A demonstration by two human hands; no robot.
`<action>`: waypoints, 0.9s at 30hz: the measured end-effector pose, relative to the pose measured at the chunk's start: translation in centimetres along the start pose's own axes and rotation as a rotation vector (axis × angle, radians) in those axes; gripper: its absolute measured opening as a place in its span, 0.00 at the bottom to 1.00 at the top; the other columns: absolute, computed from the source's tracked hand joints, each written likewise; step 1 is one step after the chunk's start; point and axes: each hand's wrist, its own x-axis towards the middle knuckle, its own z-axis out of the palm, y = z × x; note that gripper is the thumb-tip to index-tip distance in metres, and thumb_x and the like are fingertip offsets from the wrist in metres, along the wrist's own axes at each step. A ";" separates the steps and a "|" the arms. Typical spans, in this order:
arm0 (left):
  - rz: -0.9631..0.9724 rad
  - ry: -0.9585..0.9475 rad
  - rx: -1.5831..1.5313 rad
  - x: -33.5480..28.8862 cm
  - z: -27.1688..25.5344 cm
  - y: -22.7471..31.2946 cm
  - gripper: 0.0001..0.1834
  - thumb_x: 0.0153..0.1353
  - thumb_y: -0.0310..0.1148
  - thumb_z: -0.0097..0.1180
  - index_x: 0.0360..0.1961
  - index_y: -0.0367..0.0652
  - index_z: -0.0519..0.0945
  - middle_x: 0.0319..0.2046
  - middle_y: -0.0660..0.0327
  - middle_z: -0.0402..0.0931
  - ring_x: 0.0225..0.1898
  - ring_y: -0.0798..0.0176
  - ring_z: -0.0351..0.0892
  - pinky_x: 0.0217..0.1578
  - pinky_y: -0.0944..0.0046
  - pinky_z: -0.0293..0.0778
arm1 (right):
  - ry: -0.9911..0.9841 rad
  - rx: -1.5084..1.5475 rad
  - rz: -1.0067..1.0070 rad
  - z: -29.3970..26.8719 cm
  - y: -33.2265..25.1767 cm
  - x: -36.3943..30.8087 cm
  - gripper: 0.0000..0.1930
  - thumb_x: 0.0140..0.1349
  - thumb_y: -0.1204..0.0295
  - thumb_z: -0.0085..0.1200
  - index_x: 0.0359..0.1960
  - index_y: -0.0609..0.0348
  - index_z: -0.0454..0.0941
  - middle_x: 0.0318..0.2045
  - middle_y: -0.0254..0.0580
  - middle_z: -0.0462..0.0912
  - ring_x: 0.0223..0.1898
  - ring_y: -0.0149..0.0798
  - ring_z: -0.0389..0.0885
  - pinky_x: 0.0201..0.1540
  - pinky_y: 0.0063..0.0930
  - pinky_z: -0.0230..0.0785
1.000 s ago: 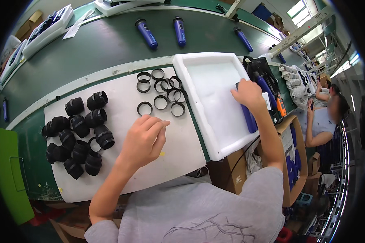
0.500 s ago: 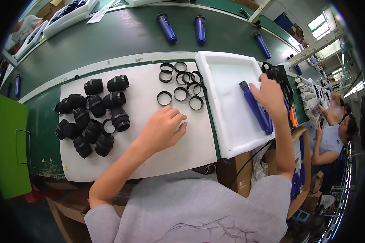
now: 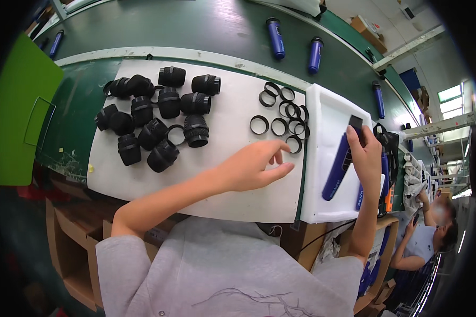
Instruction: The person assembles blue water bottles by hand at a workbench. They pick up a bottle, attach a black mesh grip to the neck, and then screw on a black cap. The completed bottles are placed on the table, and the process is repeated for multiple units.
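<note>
My right hand (image 3: 367, 156) grips a blue microphone handle (image 3: 336, 171) near its black end. The handle slants over a white foam tray (image 3: 330, 217), and another blue handle (image 3: 360, 197) shows partly behind my right forearm. My left hand (image 3: 256, 166) hangs over the white board (image 3: 227, 207), thumb and fingers apart, with nothing between them. Just beyond its fingertips lie several thin black rings (image 3: 259, 116), some overlapping. On the left half of the board sits a loose group of black microphone heads (image 3: 168, 103), with one ring (image 3: 169, 136) among them.
Across the back runs a green belt (image 3: 195, 31) carrying spaced blue handles (image 3: 275, 39). A green panel (image 3: 21, 116) stands at the left. Right of the tray are a black bag (image 3: 388, 140) and an orange tool (image 3: 390, 199). Cardboard boxes (image 3: 71, 240) sit below; a co-worker (image 3: 420, 238) is at far right.
My right hand has taken hold of a blue handle and lifted it from the tray. The view has swung left, shifting the scene rightward. My left hand stays empty near the rings.
</note>
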 end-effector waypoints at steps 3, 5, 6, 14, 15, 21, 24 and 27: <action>-0.001 0.029 -0.325 0.3 0.4 -0.4 0.33 0.67 0.51 0.59 0.60 0.32 0.71 0.40 0.53 0.81 0.51 0.54 0.79 0.54 0.54 0.73 | -0.152 0.480 -0.064 3.0 -4.3 -1.1 0.17 0.72 0.60 0.56 0.46 0.66 0.79 0.30 0.31 0.80 0.30 0.21 0.74 0.31 0.19 0.67; 0.005 0.095 -0.482 0.3 0.7 -0.9 0.34 0.67 0.53 0.61 0.59 0.33 0.70 0.38 0.54 0.80 0.46 0.57 0.81 0.48 0.56 0.76 | -0.266 0.584 -0.124 5.2 -6.6 -1.7 0.17 0.72 0.60 0.57 0.47 0.65 0.79 0.31 0.31 0.80 0.31 0.21 0.75 0.31 0.20 0.68; -0.013 0.141 -0.519 0.2 0.7 -0.9 0.31 0.67 0.52 0.61 0.56 0.35 0.71 0.36 0.56 0.80 0.40 0.60 0.83 0.41 0.59 0.79 | -0.396 0.725 -0.091 6.5 -7.2 -1.8 0.17 0.74 0.61 0.55 0.48 0.65 0.79 0.31 0.32 0.79 0.30 0.23 0.75 0.32 0.22 0.69; -0.285 0.326 -0.731 1.3 -3.6 0.2 0.27 0.68 0.45 0.62 0.57 0.39 0.71 0.29 0.57 0.80 0.19 0.67 0.79 0.19 0.66 0.75 | -0.249 0.373 -0.397 9.7 -5.6 4.2 0.10 0.68 0.71 0.56 0.45 0.64 0.83 0.37 0.46 0.79 0.35 0.37 0.79 0.38 0.30 0.72; -0.305 0.324 -0.676 1.4 -4.1 0.5 0.27 0.67 0.46 0.63 0.57 0.39 0.71 0.29 0.57 0.80 0.19 0.68 0.79 0.20 0.67 0.75 | -0.320 0.275 -0.466 10.4 -4.9 4.3 0.14 0.62 0.72 0.61 0.49 0.62 0.81 0.38 0.47 0.79 0.36 0.39 0.79 0.39 0.31 0.73; -0.317 0.249 -0.522 1.5 -4.1 0.1 0.23 0.66 0.43 0.64 0.53 0.39 0.74 0.29 0.58 0.80 0.20 0.68 0.79 0.22 0.67 0.76 | -0.263 0.082 -0.712 14.6 -2.6 3.2 0.21 0.55 0.68 0.67 0.49 0.62 0.78 0.42 0.45 0.76 0.36 0.42 0.78 0.39 0.35 0.74; -0.353 0.160 -0.493 1.5 -3.9 -0.7 0.21 0.66 0.43 0.64 0.48 0.38 0.75 0.26 0.61 0.78 0.19 0.69 0.78 0.21 0.67 0.74 | -0.291 0.198 -0.491 13.3 -2.7 4.0 0.21 0.55 0.69 0.68 0.48 0.63 0.78 0.41 0.45 0.77 0.35 0.41 0.78 0.39 0.35 0.74; -0.457 0.055 -0.448 1.5 -4.2 0.1 0.22 0.65 0.45 0.64 0.44 0.36 0.76 0.24 0.62 0.77 0.19 0.70 0.77 0.20 0.67 0.73 | -0.329 0.555 -0.257 11.2 -2.2 5.0 0.20 0.59 0.69 0.67 0.52 0.64 0.79 0.41 0.42 0.81 0.36 0.33 0.81 0.38 0.28 0.73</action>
